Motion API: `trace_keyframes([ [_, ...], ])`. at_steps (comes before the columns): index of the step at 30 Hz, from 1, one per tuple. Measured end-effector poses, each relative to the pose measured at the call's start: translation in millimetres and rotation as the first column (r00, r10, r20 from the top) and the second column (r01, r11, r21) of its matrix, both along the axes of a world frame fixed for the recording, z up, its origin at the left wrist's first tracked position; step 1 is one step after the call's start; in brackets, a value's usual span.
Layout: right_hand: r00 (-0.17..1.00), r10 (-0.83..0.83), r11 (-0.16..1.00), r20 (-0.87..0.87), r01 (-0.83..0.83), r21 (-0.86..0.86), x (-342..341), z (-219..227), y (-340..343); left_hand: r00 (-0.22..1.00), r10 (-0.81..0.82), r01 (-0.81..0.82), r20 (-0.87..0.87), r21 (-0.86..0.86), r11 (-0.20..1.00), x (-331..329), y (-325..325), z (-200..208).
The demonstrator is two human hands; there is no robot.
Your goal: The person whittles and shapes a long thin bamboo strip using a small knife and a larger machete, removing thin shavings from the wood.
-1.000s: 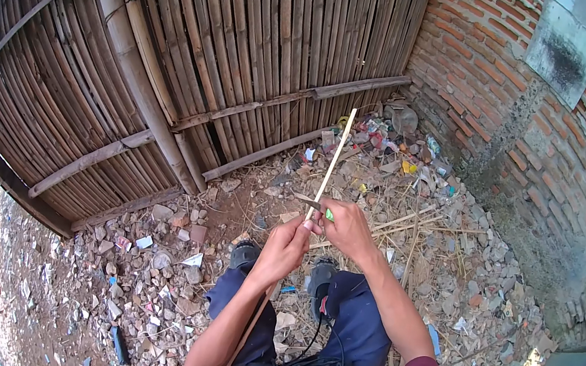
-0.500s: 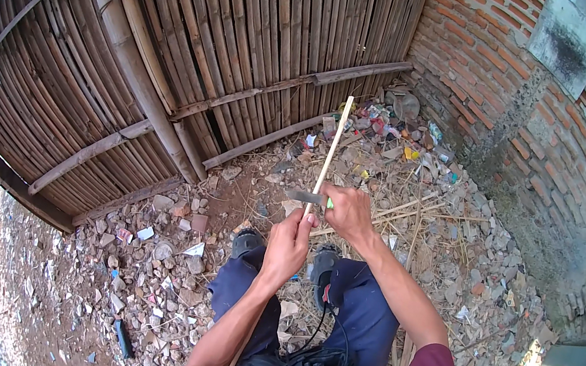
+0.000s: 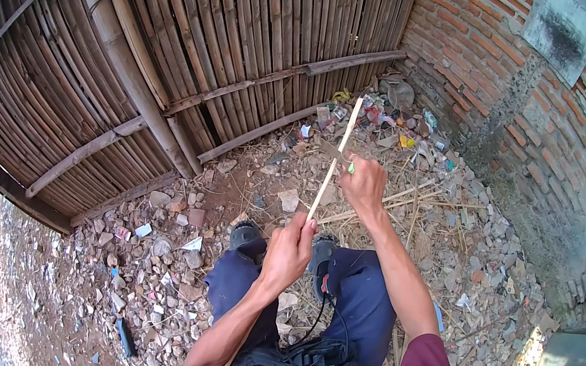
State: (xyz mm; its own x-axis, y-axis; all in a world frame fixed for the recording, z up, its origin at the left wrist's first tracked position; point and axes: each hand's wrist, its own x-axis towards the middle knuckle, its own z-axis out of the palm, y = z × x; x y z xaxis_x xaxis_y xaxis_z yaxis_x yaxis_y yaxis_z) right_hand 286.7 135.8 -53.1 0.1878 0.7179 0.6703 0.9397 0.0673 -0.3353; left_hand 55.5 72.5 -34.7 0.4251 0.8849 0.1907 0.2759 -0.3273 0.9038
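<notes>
A pale, thin bamboo strip (image 3: 322, 191) slants away in front of me. My left hand (image 3: 287, 253) is closed round it, and its lower length runs back beneath my left forearm. Farther up, my right hand (image 3: 364, 186) grips a knife (image 3: 351, 167) by its green handle, which is mostly covered by the fingers. The knife's dull blade lies across the strip above the left hand; a fine curl seems to stand by it, too small to make out surely.
Stones and litter (image 3: 166, 270) cover the ground round my shoes. Loose bamboo strips (image 3: 416, 194) lie to the right. A bamboo slat wall (image 3: 255, 33) stands ahead and left, a brick wall (image 3: 469, 65) at the right. A dark bottle-like thing (image 3: 126, 338) lies at lower left.
My right hand has moved the knife up along the bamboo strip, away from my left hand. The left hand keeps its hold; the whole view has shifted slightly.
</notes>
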Motion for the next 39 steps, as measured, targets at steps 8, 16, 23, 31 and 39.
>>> trace_keyframes([
  [8,0.998,-0.004,0.997,-0.059,0.009,0.079,8,2,2,1.000,-0.004,0.004,0.004,-0.044,0.999,-17,-26,1],
  [16,1.000,-0.013,0.995,0.005,0.012,0.097,8,0,2,0.998,0.008,-0.010,-0.061,-0.030,1.000,-34,-41,9],
  [23,0.997,-0.074,0.990,-0.009,0.075,0.120,7,7,1,0.999,0.021,-0.022,-0.038,-0.047,0.999,-33,-44,18],
  [31,0.882,-0.423,0.887,-0.208,0.449,0.103,78,14,5,0.984,-0.167,0.156,-0.067,-0.137,0.978,-59,-82,16],
  [39,0.493,0.232,0.970,-0.838,-0.188,0.157,49,3,-14,0.966,-0.111,0.195,0.231,-0.380,0.904,-76,-42,-1],
])
